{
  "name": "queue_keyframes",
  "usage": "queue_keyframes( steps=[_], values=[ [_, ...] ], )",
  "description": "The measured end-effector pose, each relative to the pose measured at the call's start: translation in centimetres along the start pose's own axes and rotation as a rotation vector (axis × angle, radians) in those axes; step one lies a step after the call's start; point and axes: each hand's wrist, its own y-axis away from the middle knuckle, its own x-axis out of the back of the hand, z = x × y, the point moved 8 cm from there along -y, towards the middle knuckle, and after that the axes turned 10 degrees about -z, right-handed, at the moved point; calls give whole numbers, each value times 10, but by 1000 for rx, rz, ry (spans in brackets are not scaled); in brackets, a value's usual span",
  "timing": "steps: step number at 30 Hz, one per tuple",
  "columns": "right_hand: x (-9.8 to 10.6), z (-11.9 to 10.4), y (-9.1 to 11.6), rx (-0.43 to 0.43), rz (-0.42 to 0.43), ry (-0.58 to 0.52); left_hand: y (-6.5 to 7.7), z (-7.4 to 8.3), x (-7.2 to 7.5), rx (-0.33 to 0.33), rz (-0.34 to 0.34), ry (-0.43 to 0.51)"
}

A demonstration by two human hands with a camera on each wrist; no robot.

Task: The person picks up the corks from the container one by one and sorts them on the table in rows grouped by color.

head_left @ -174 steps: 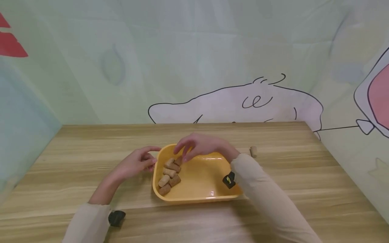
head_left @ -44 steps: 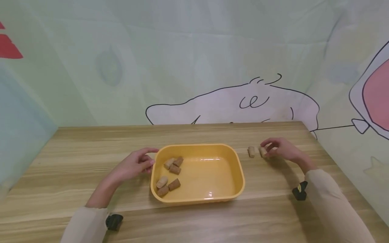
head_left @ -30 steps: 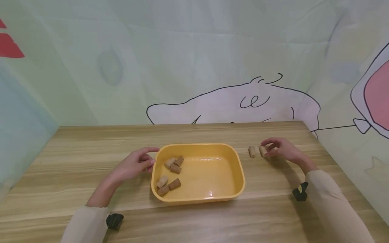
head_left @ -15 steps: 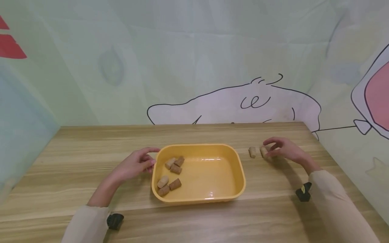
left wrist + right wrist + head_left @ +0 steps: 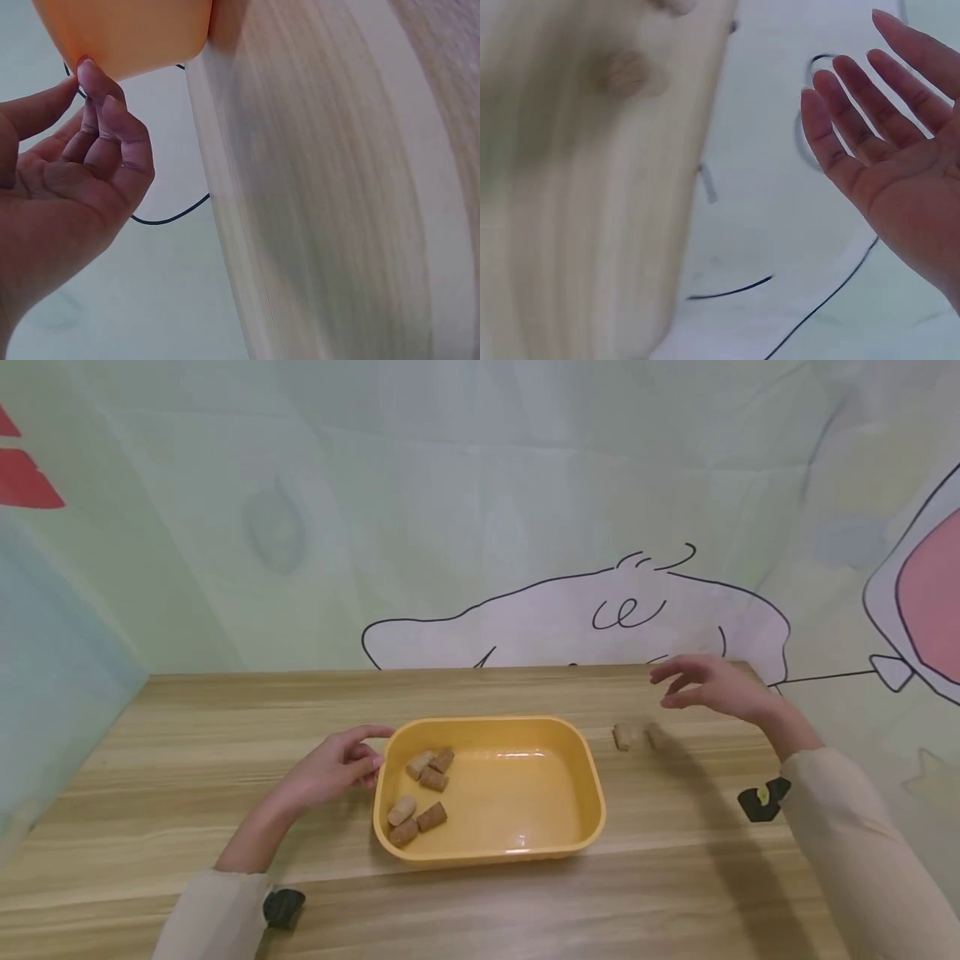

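A yellow rectangular tray [image 5: 517, 855] stands mid-table in the head view, with several light and dark brown corks [image 5: 432, 778] lying along its left side. My left hand [image 5: 330, 768] is at its left end, fingertips touching the outer wall and rim; the left wrist view shows the same hand [image 5: 90, 165] against the tray wall [image 5: 142, 37]. To the right of the tray, two light corks lie side by side: one cork [image 5: 622, 737] and another cork [image 5: 655, 736]. Above them my right hand [image 5: 712, 685] hovers with nothing in it, fingers extended in the right wrist view.
The wooden table [image 5: 225, 718] runs back to a fabric backdrop [image 5: 450, 527] printed with cartoon outlines. Black wrist cameras, such as the right one [image 5: 763, 800], hang at both sleeves.
A light cork went from the tray to the table, beside the one lying there. My right hand has just let go of it and risen. My left hand stays at the tray.
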Motion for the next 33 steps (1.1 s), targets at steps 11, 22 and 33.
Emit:
queue_keyframes(
  steps=[11, 22, 33],
  values=[
    [-9, -56, -32, 87, -38, 12, 1, 0, 0, -31, -4, 8],
    [-55, -105, -74, 226, -112, -116, 0, -1, 0, -51, -3, 19],
    [-115, -159, -106, 323, -282, -134, 1, 0, 1, -43, -6, 30]
  ],
)
